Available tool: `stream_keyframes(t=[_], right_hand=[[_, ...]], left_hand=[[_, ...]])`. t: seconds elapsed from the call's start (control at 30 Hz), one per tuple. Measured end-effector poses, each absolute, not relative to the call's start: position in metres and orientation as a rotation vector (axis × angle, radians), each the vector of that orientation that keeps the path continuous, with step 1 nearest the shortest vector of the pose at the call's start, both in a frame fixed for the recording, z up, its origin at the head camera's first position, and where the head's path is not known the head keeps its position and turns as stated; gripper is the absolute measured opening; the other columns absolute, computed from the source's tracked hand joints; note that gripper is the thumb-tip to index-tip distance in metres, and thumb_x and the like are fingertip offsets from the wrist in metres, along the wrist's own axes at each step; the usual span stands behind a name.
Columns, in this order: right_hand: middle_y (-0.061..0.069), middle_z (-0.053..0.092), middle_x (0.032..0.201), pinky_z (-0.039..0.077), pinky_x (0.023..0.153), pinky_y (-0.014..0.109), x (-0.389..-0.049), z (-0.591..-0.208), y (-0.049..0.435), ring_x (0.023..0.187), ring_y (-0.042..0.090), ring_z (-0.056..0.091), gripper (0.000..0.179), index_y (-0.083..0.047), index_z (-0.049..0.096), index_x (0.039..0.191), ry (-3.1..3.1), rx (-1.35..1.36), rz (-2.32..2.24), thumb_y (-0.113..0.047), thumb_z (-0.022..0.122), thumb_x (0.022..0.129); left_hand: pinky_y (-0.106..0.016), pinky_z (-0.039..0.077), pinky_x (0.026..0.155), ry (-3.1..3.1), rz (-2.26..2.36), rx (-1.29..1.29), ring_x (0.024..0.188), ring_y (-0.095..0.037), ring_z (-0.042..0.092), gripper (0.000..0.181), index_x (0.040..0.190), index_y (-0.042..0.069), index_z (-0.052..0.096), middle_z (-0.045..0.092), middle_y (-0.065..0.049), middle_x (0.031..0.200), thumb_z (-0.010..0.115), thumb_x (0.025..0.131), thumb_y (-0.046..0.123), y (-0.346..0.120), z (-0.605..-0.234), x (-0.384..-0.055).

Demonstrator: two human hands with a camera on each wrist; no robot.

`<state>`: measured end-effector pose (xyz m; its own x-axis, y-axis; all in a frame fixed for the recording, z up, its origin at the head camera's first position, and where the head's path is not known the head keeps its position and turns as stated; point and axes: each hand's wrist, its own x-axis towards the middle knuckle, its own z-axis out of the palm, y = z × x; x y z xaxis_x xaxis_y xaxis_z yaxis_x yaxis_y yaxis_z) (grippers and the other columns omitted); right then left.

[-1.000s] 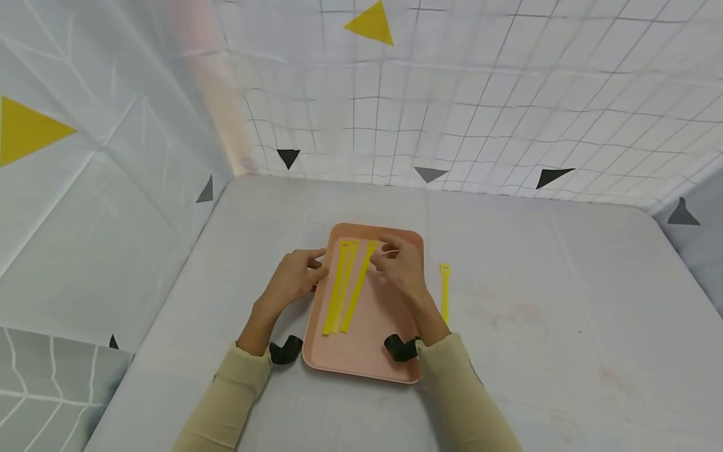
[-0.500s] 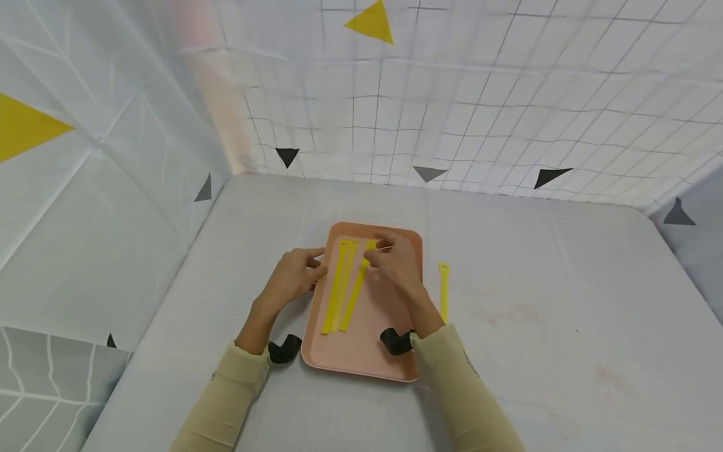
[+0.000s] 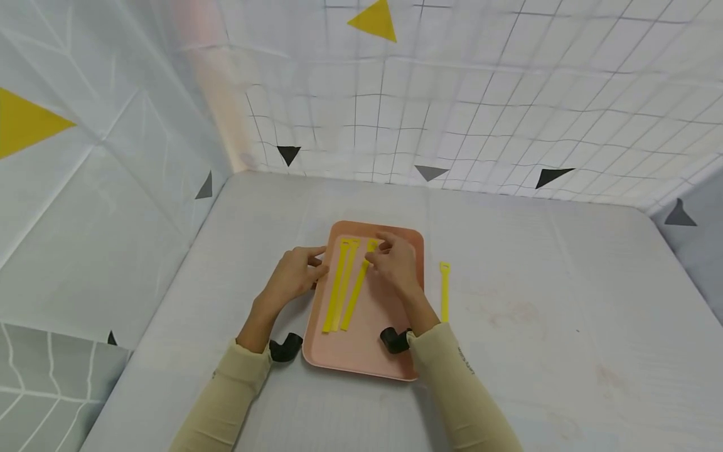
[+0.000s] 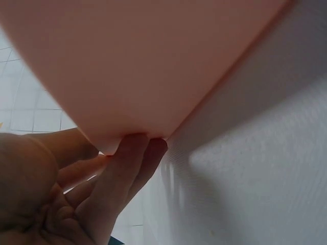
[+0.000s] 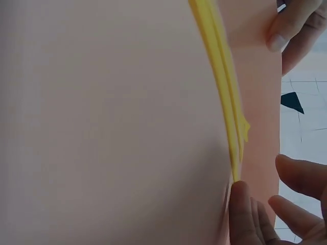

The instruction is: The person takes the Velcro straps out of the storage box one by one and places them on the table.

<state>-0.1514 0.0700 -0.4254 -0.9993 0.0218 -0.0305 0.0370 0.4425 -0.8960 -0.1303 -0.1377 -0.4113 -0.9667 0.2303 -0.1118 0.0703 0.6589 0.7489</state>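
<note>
My left hand pinches the left edge of the pink tray; my right hand, fingers loose and grasping nothing, touches a slanted yellow strip inside the tray. I'd judge one light fingertip best, sparing the two strips nearer the tray's left wall. That hand arches over the tray's right side. A fourth strip lies right of the tray on the desk.

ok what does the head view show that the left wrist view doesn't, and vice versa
Only head: three flat yellow strips on a pink rectangular tray, a fourth strip on the pale grey table right of it, and the right hand.
Only left wrist: the tray's outer face, close up, with fingertips on it.
Both: tray, left hand, table and white gridded wall.
</note>
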Motion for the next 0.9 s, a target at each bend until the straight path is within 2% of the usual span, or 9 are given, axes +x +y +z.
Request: stream_keyframes(t=[0.17, 0.3, 0.5, 0.63, 0.7, 0.8, 0.87, 0.9], right_hand=[[0.021, 0.062, 0.111, 0.056, 0.062, 0.030, -0.154, -0.432, 0.070, 0.074, 0.029, 0.069, 0.055, 0.003, 0.055, 0.138, 2.613, 0.044, -1.665, -0.001, 0.072, 0.085], [0.021, 0.062, 0.115, 0.053, 0.066, 0.031, -0.155, -0.435, 0.069, 0.076, 0.025, 0.065, 0.057, 0.000, 0.054, 0.139, 2.619, 0.048, -1.606, -0.003, 0.073, 0.086], [0.022, 0.060, 0.121, 0.050, 0.078, 0.037, -0.158, -0.435, 0.068, 0.097, 0.030, 0.058, 0.062, 0.000, 0.050, 0.144, 2.664, 0.008, -1.506, -0.006, 0.073, 0.086], [0.020, 0.060, 0.120, 0.044, 0.073, 0.032, -0.160, -0.436, 0.070, 0.083, 0.024, 0.052, 0.064, 0.000, 0.048, 0.145, 2.690, -0.011, -1.449, -0.007, 0.072, 0.085], [0.021, 0.059, 0.126, 0.037, 0.062, 0.030, -0.161, -0.438, 0.071, 0.066, 0.021, 0.041, 0.045, 0.007, 0.061, 0.126, 2.706, -0.033, -1.438, -0.006, 0.071, 0.085], [0.018, 0.062, 0.103, 0.027, 0.054, 0.027, -0.162, -0.439, 0.072, 0.060, 0.016, 0.028, 0.019, 0.010, 0.062, 0.093, 2.736, -0.069, -1.400, -0.004, 0.071, 0.084], [0.013, 0.057, 0.081, 0.023, 0.050, 0.027, -0.163, -0.438, 0.072, 0.055, 0.016, 0.025, 0.018, 0.006, 0.055, 0.080, 2.740, -0.092, -1.372, -0.003, 0.070, 0.084], [0.009, 0.048, 0.071, 0.024, 0.049, 0.026, -0.163, -0.437, 0.073, 0.054, 0.015, 0.027, 0.016, 0.005, 0.057, 0.081, 2.743, -0.095, -1.351, -0.004, 0.071, 0.084]], left_hand=[[-0.028, 0.054, 0.056, 2.678, 1.197, 0.236, 0.065, -0.016, 0.070, 0.049, 0.144, 0.001, 0.050, 0.067, -0.024, 0.116, 0.062, 0.097, 0.012, -0.139, -0.411, -0.130], [-0.028, 0.054, 0.056, 2.671, 1.194, 0.225, 0.066, -0.017, 0.070, 0.049, 0.144, 0.001, 0.049, 0.067, -0.024, 0.116, 0.062, 0.098, 0.011, -0.139, -0.410, -0.131], [-0.028, 0.053, 0.055, 2.701, 1.175, 0.265, 0.065, -0.018, 0.070, 0.049, 0.143, 0.001, 0.050, 0.067, -0.025, 0.115, 0.062, 0.098, 0.012, -0.139, -0.409, -0.132], [-0.029, 0.054, 0.056, 2.698, 1.181, 0.291, 0.066, -0.018, 0.070, 0.049, 0.143, -0.001, 0.050, 0.067, -0.025, 0.115, 0.063, 0.098, 0.012, -0.138, -0.410, -0.132], [-0.029, 0.054, 0.057, 2.684, 1.196, 0.282, 0.066, -0.018, 0.070, 0.049, 0.143, -0.001, 0.050, 0.066, -0.026, 0.116, 0.062, 0.098, 0.012, -0.138, -0.411, -0.132], [-0.029, 0.055, 0.057, 2.676, 1.205, 0.253, 0.066, -0.017, 0.070, 0.049, 0.144, 0.000, 0.050, 0.066, -0.026, 0.117, 0.062, 0.098, 0.012, -0.138, -0.412, -0.131], [-0.029, 0.055, 0.057, 2.677, 1.209, 0.243, 0.065, -0.017, 0.070, 0.049, 0.144, 0.001, 0.050, 0.066, -0.025, 0.117, 0.062, 0.098, 0.012, -0.137, -0.412, -0.131], [-0.029, 0.055, 0.057, 2.678, 1.209, 0.249, 0.065, -0.017, 0.070, 0.049, 0.144, 0.001, 0.050, 0.066, -0.025, 0.117, 0.062, 0.098, 0.012, -0.137, -0.412, -0.130]])
